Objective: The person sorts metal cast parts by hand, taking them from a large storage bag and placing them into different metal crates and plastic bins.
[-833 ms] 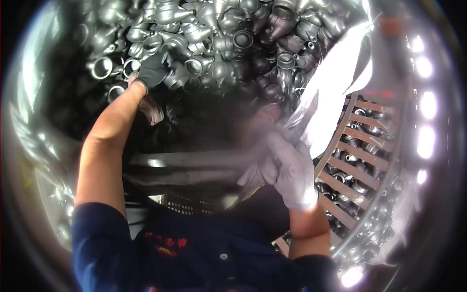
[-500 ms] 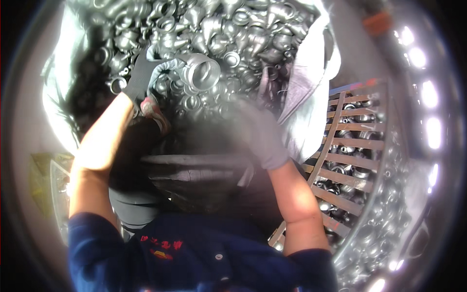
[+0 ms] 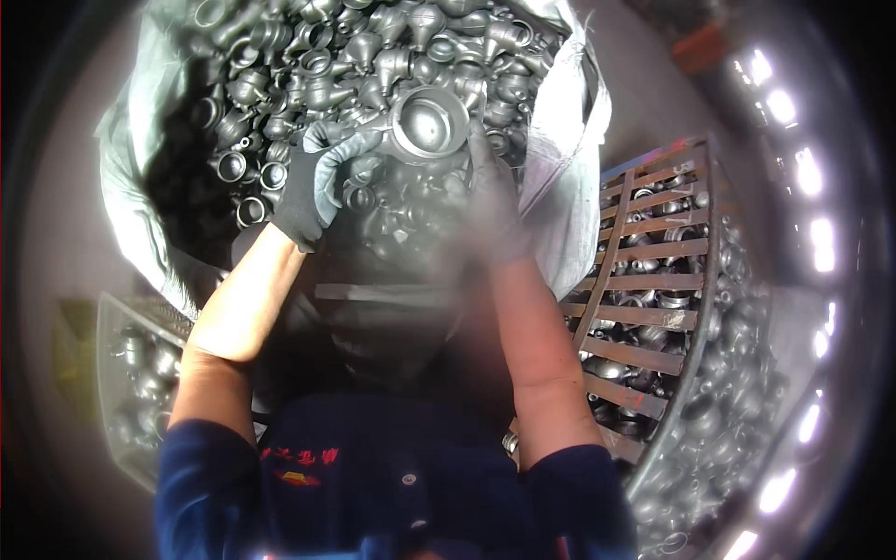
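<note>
My left hand [image 3: 320,182], in a dark glove with grey fingers, is closed around the narrow side of a grey cup-shaped metal casting [image 3: 427,127]. Its wide round opening faces up toward me over the heap. On the casting's right side is my right hand [image 3: 495,201] in a grey glove. The fingers point away from me and blur with motion; whether they touch the casting's rim I cannot tell. Below and beyond both hands, many similar grey metal castings [image 3: 373,70], some round and some funnel-shaped, fill a large white woven sack [image 3: 140,177].
To the right stands a rusty slatted metal crate [image 3: 653,280] with more castings inside. Past it, a pile of grey castings [image 3: 719,439] spreads along the right. At lower left, a pale-rimmed container [image 3: 117,392] holds more parts. The sack's rim [image 3: 569,140] folds upward on the right.
My left hand has moved right with the casting, whose opening now faces more toward me. My right hand has come up and in, beside the casting. The view has shifted slightly.
</note>
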Motion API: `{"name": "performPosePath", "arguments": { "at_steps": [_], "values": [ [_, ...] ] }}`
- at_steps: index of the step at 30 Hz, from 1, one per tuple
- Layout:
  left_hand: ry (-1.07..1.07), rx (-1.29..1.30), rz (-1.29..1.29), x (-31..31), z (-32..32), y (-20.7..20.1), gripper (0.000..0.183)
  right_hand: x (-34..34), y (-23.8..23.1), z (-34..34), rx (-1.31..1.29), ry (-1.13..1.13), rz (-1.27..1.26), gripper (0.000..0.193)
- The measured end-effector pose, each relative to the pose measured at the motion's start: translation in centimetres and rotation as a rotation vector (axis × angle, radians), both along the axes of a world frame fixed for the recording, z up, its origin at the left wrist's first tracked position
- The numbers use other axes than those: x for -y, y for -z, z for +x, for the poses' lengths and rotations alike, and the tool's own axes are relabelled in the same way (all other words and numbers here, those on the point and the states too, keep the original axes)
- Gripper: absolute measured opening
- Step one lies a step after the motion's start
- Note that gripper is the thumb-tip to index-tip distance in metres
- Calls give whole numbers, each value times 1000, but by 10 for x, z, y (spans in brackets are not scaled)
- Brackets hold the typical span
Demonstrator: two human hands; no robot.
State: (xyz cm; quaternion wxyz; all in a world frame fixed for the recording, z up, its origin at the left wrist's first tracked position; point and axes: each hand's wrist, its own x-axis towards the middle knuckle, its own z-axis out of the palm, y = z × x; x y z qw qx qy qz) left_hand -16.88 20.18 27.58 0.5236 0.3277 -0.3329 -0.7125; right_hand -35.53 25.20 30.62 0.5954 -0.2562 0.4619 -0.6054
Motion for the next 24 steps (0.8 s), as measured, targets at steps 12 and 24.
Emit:
{"name": "performPosePath", "arguments": {
  "at_steps": [12, 24],
  "values": [
    [554, -289, 238, 30, -33, 19, 48, 28, 16, -7, -321, -57, -78, 20],
    [334, -778, 238, 67, -31, 25, 38, 26, 0, -15, -304, 25, -96, 23]
  ]
}}
